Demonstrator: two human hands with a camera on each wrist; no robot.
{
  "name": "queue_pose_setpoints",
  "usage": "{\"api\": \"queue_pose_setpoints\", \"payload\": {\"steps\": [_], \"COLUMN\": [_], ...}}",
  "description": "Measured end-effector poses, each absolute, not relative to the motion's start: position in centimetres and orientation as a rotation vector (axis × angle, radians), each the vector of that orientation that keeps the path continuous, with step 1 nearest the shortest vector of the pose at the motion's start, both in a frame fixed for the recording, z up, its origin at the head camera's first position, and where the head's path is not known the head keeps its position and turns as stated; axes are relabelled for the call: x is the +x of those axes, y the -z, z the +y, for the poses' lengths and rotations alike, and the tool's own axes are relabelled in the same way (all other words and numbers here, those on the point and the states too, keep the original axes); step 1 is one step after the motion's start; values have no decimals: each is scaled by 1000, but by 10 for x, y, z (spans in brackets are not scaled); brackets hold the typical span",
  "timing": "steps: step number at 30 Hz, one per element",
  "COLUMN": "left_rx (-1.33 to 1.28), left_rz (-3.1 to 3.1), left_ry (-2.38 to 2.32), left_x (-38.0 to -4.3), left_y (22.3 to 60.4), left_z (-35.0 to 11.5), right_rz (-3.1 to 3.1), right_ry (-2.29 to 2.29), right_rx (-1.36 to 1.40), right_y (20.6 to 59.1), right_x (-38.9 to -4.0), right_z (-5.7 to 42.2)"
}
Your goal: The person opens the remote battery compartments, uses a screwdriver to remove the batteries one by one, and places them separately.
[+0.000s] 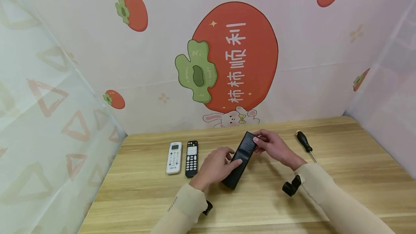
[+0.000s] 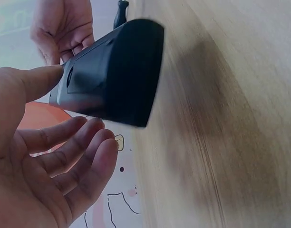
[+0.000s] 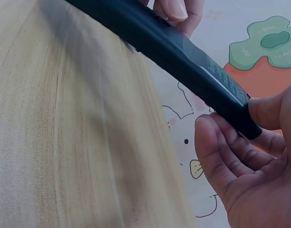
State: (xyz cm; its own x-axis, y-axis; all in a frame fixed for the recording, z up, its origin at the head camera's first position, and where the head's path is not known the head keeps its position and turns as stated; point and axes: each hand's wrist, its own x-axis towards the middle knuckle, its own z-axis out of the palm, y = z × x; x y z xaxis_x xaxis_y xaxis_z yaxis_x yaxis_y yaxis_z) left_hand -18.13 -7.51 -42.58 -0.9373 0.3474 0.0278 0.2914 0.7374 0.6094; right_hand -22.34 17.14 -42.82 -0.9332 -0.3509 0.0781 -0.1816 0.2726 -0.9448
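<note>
A black remote control (image 1: 239, 160) is tilted above the table, its back with the battery cover (image 2: 88, 78) and printed lettering facing up. My right hand (image 1: 271, 145) pinches its far end between thumb and fingers. The thumb of my left hand (image 1: 217, 167) rests on the back by the cover's notch. In the left wrist view the other left fingers (image 2: 88, 166) are loosely bent beside the remote, with a gap to it. The remote's near end (image 3: 98, 9) hangs over the wood in the right wrist view.
On the wooden table (image 1: 136, 198), a white remote (image 1: 174, 158) and a black remote with white buttons (image 1: 191, 159) lie to the left. A black-handled screwdriver (image 1: 303, 142) lies at the right. Behind the table stands a printed wall sheet (image 1: 156, 64).
</note>
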Motion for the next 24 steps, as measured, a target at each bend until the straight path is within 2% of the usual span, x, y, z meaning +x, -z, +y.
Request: {"api": "queue_pose_setpoints", "payload": {"steps": [24], "left_rx": [551], "left_rz": [2582], "left_ry": [-1260], "left_x": [-185], "left_y": [425], "left_z": [-73], "right_rz": [2414], "right_ry": [1615], "right_rx": [-626], "right_y": [414], "right_x": [-227], "right_z": [161]}}
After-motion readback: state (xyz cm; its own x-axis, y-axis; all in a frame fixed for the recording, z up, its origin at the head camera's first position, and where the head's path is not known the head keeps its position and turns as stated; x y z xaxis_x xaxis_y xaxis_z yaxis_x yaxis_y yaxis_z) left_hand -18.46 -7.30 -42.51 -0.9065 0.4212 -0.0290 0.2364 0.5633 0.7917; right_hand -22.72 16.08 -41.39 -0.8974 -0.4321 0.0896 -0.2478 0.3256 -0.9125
